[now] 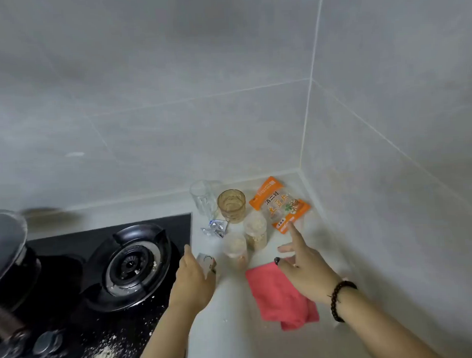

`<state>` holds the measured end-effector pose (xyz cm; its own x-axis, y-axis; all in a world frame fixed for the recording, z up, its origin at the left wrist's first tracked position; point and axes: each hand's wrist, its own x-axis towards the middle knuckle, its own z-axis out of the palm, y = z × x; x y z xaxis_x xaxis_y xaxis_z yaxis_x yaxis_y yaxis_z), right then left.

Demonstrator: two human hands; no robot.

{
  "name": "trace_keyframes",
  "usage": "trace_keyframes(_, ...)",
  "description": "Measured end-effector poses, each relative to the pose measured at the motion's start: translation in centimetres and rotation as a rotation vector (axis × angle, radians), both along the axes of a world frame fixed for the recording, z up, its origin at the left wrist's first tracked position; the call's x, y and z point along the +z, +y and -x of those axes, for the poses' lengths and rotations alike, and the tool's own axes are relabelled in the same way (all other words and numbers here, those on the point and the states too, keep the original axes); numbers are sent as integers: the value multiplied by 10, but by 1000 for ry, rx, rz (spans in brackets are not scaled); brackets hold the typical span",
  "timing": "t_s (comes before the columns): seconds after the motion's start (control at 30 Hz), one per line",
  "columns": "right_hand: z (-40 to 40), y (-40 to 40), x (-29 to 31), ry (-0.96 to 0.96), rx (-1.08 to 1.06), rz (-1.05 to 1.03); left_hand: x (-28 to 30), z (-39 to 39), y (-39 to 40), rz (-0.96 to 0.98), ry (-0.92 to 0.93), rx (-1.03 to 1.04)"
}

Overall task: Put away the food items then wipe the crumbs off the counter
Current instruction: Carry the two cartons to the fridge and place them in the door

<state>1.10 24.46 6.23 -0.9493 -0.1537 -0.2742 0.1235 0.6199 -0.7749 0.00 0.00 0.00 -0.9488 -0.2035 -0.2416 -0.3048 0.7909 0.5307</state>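
Nearest you, crumbs (102,357) lie scattered in a pale heap across the front of the black stove top (73,305), close to its knobs (46,343). Your left hand (191,282) is curled round a small silvery packet (205,263) at the stove's right edge, above the pale counter (229,326). Your right hand (302,270) (a dark bead bracelet (339,299) circles its wrist) hovers over the pink cloth (282,297) lying crumpled on the counter; its fingers are spread and hold nothing, the forefinger stretched toward the orange snack bag (280,204), its tip just at the bag's near edge. Between your hands stand two clear jars (255,231) of pale grainy food, one just behind the other, both blurred. Left of them sits a crinkled foil wrapper (215,227). Farther back, an amber glass (231,205) stands beside a clear glass (203,198), near the tiled wall (173,100). The orange bag lies flat in the counter's back corner. At far left, a dark pot (7,253) sits on the stove.
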Motion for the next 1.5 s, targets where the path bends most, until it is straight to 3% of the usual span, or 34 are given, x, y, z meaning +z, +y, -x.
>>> trace_keyframes(0.13, -7, -15, -1, -10, 40, -19, -15, 0, -5, -97, -98, 34)
trace_keyframes(0.47, -26, -39, -1, 4, 110, -103, -12, -2, -12, -325, -16, 229)
trace_keyframes(0.67, -27, -44, 7, 74, 136, -65, 27, -17, -7, -770, 63, 329)
trace_keyframes(0.83, -22, -57, 18, 160, 120, 74, 61, -26, -1, -1169, 74, 169)
trace_keyframes(1.0, -23, -69, 35, 118, 42, 358, 81, -28, 9, -1525, 85, 68)
trace_keyframes(1.13, -25, -78, 40, 218, -10, 498, 93, -29, 24, -1681, 133, 126)
trace_keyframes(1.23, -26, -87, 37, 353, -134, 404, 98, -29, 32, -1753, 113, 179)
trace_keyframes(1.33, -23, -91, 37, 537, -241, 266, 101, -29, 37, -1699, 78, 219)
trace_keyframes(1.5, -22, -85, 42, 703, -266, 101, 105, -36, 42, -1747, -25, 149)
